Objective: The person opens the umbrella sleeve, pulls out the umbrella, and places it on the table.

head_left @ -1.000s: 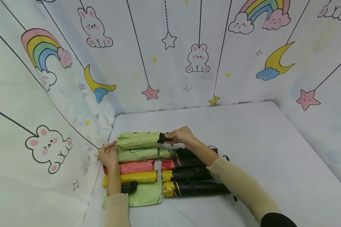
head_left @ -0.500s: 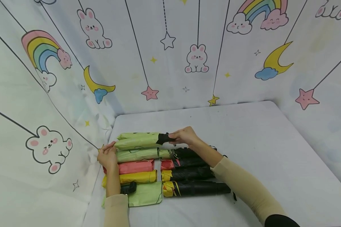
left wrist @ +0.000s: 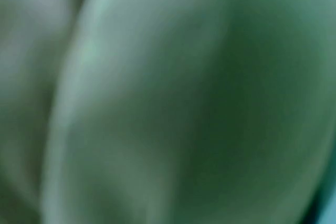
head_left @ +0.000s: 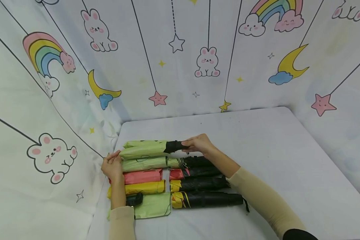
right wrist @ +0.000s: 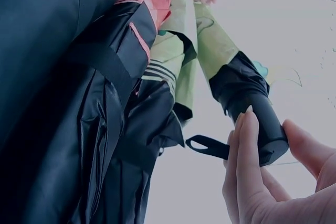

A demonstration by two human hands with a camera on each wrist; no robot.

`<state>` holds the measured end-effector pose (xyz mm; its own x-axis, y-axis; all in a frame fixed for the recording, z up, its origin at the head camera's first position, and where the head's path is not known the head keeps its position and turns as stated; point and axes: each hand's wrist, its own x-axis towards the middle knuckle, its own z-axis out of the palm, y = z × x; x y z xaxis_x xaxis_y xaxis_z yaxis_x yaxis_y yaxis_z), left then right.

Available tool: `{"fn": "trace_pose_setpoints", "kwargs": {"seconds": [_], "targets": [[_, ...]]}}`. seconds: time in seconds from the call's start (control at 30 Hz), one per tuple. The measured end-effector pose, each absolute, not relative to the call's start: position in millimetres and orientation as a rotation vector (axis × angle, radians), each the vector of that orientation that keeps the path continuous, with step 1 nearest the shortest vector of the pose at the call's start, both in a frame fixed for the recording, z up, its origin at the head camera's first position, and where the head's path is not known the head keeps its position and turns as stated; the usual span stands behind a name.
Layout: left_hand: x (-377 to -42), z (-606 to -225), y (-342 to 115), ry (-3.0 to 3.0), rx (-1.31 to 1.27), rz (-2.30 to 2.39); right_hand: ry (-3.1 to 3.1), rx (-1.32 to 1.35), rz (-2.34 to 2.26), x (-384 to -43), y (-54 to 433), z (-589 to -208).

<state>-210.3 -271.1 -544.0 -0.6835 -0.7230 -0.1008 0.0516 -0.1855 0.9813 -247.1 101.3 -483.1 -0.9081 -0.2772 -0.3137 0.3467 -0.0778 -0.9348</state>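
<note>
A folded umbrella (head_left: 173, 146) with a black handle end sticks out of a light green sleeve (head_left: 144, 150) at the back left of the table. My right hand (head_left: 200, 144) grips the handle end between thumb and fingers; in the right wrist view its black strap loop (right wrist: 207, 146) hangs beside the fingers. With fingertips and thumb, my left hand (head_left: 111, 166) pinches the sleeve's left end. A second light green piece (head_left: 144, 143) lies just behind. The left wrist view is filled by a blurred pale green surface (left wrist: 131, 103).
Nearer me lie a pale green sleeve (head_left: 145, 163), a pink one (head_left: 142, 176), a yellow one (head_left: 145, 187) and a flat green one (head_left: 153, 205). To their right are several folded black umbrellas (head_left: 207, 199) with coloured ends. Patterned cloth (head_left: 180, 76) hangs behind the white table (head_left: 273, 150).
My right hand has moved a little to the right, and more of the black handle end shows beyond the sleeve. My left hand has shifted slightly left with the sleeve's end.
</note>
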Motion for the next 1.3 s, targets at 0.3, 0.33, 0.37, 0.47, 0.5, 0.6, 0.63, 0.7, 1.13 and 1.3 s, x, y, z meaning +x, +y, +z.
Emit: {"fn": "trace_pose_setpoints", "kwargs": {"seconds": [0.3,0.33,0.37,0.47,0.5,0.6,0.63,0.7,1.13,1.3], "targets": [[-209,-546,-272,-1.595,0.779,-1.908,1.846,0.049,-2.009,-245,112,-484],[-209,-546,-272,-1.6,0.779,-1.912,1.852,0.051,-2.01,-245,113,-485],[-208,-546,-272,-1.602,0.781,-1.917,1.855,0.052,-2.009,-245,115,-485],[-208,-545,-272,-1.608,0.785,-1.927,1.854,0.058,-2.011,-244,118,-484],[-207,-545,-273,-1.613,0.784,-1.928,1.853,0.062,-2.011,-244,119,-483],[-207,-544,-274,-1.623,0.784,-1.923,1.851,0.056,-2.013,-241,123,-481],[-207,-544,-274,-1.625,0.786,-1.922,1.854,0.05,-2.014,-241,124,-480],[-207,-544,-274,-1.634,0.794,-1.918,1.856,0.041,-2.016,-239,127,-479],[-208,-548,-274,-1.601,0.795,-1.897,1.876,0.022,-2.026,-235,142,-483],[-207,-547,-273,-1.606,0.8,-1.901,1.893,0.002,-2.02,-233,146,-483]]}}
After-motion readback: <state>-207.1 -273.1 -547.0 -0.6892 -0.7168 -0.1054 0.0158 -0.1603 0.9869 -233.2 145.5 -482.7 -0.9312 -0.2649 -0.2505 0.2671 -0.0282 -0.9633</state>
